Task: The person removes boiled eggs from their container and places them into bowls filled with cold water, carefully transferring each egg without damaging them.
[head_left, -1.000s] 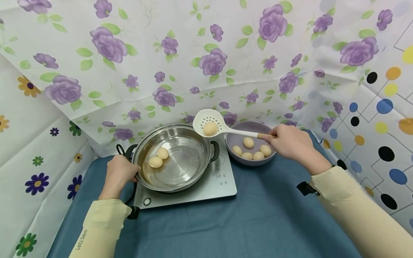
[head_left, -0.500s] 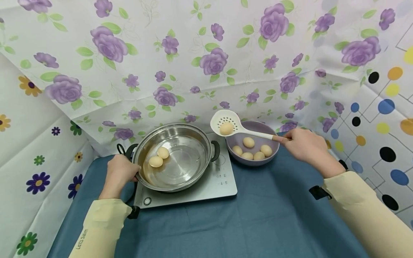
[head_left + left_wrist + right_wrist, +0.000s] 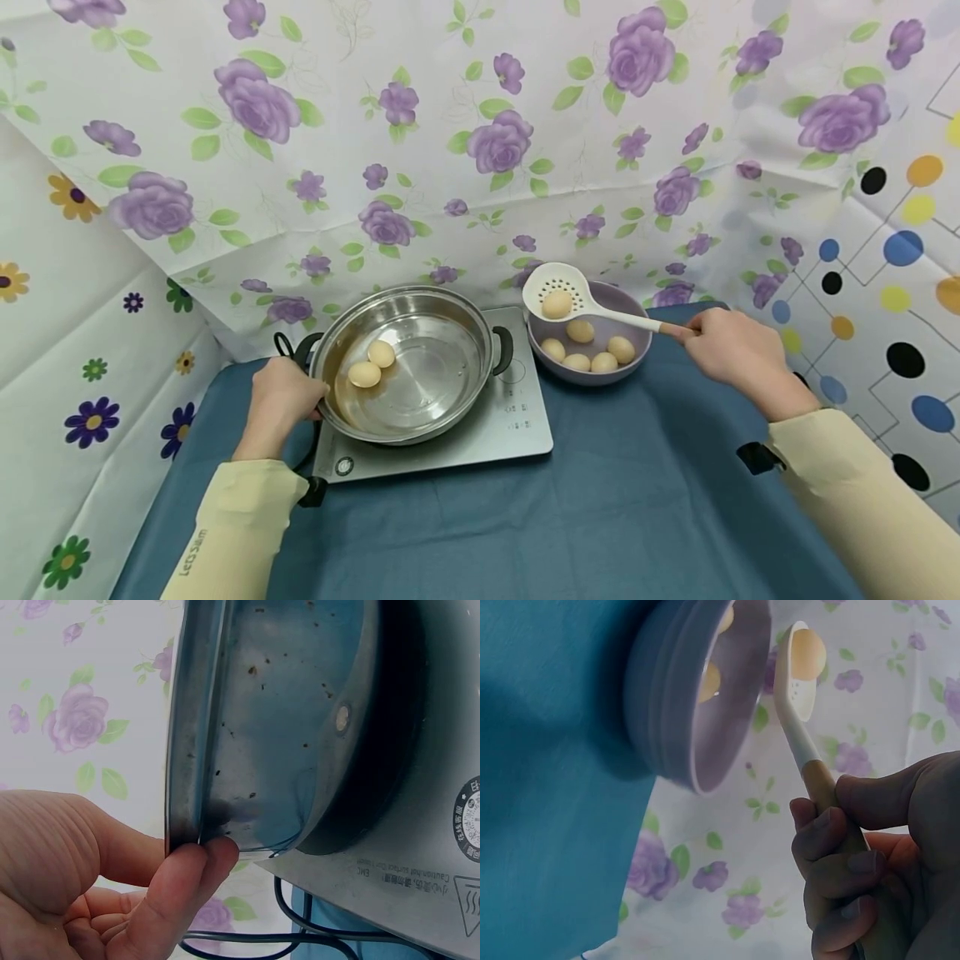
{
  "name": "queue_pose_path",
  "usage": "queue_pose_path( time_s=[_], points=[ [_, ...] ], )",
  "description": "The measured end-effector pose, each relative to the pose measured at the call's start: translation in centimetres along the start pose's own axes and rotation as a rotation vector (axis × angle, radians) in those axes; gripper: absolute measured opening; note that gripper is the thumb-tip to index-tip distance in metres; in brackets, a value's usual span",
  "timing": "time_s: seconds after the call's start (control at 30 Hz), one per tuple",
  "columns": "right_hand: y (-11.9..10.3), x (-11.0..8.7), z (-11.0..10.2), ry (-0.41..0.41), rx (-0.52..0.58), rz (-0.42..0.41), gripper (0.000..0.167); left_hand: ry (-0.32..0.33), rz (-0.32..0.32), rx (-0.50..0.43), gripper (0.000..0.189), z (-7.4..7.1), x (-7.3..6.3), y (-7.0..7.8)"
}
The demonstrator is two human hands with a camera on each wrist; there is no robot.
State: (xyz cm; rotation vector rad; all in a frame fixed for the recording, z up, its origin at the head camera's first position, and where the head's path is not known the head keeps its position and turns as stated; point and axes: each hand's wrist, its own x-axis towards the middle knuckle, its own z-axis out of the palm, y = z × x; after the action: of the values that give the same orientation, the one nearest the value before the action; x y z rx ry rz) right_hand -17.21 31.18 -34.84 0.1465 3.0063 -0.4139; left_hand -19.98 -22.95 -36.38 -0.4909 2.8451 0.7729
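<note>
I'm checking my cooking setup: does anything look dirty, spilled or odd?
Dark specks dot the outer wall of the steel pan near the left hand, odd against the plain metal. Whether dirt or stains, I can't tell.

eggs [image 3: 365,374]: 8 | pan [image 3: 431,367]: 1 | bowl [image 3: 589,378]: 1 | slotted spoon [image 3: 621,316]: 1 | hotplate [image 3: 480,448]: 1

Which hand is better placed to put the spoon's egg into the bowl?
Probably the right hand: it grips the spoon carrying the egg, higher than the rim of the bowl. The left hand holds the pan at its left side, away from the bowl.
</note>
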Motion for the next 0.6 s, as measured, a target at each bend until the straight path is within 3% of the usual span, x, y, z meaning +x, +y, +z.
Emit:
queue_pose_path(
  time_s=[0.37,0.6],
  points=[
    [1.1,-0.1,0.8,0.031,-0.043,0.027,0.051,0.007,0.006,-0.005,0.022,0.0,0.0,0.0],
    [1.2,-0.2,1.1,0.066,-0.079,0.038,0.048,0.006,0.01,0.002,0.022,-0.1,0.0,0.0]
  ],
)
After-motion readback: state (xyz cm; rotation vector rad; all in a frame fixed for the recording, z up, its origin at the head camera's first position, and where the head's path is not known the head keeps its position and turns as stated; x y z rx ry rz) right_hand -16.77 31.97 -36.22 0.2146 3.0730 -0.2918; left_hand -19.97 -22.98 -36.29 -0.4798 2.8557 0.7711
